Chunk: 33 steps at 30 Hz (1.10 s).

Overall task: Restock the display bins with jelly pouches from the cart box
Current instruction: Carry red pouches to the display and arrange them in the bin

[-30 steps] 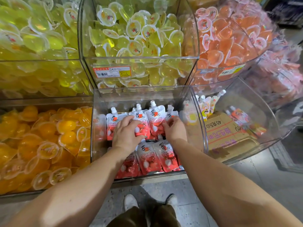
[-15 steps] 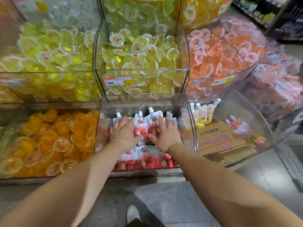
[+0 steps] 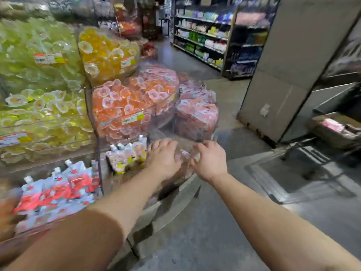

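Observation:
Red-and-white jelly pouches [image 3: 58, 188] fill the clear lower bin [image 3: 98, 173] at the left. The neighbouring clear bin [image 3: 195, 137] to the right holds a few yellow-and-white pouches [image 3: 127, 157] at its left side. My left hand [image 3: 164, 155] hovers over that right bin with fingers stretched forward and nothing in it. My right hand [image 3: 210, 161] is beside it, fingers loosely bent, also holding nothing. A cardboard box [image 3: 336, 130] with pink packs sits on a cart at the far right. The frame is blurred by motion.
Upper bins hold green-yellow jelly cups [image 3: 39, 106], yellow cups [image 3: 105, 53] and orange cups [image 3: 125, 102]. Pink packs [image 3: 197, 114] fill the bin at the end. A grey pillar [image 3: 283, 75] stands right of the aisle; shelves [image 3: 205, 40] line the back. The cart frame [image 3: 312, 145] stands on the floor.
My view has swung right, away from the red-pouch bin. Both hands have left the red pouches and moved over the right bin. The cart and aisle have come into view.

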{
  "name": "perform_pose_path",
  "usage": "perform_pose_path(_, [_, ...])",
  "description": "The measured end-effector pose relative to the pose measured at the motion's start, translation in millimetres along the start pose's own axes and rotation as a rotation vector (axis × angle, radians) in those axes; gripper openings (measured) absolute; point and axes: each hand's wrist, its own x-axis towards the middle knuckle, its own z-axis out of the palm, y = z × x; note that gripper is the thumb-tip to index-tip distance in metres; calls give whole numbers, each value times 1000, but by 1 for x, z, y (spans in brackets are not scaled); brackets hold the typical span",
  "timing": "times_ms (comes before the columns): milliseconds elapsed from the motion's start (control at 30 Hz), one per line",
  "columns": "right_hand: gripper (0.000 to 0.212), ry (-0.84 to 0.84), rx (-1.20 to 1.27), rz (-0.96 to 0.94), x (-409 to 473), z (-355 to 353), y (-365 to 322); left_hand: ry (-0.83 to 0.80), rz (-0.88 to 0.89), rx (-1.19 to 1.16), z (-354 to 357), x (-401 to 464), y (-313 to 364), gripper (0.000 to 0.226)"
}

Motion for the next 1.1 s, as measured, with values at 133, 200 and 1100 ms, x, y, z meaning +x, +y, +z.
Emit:
perform_pose_path(133, [44,-7,-84,198,-14,-34,101,-84,188,53,30,27,106,58])
perform_pose_path(200, [47,-26,-100,287,-20,-44,146,-126,274,99,45,45,149,62])
perform_pose_path(1100, [56,-142,-189,875,186,-110,685,-367,868,154,304,442,624,67])
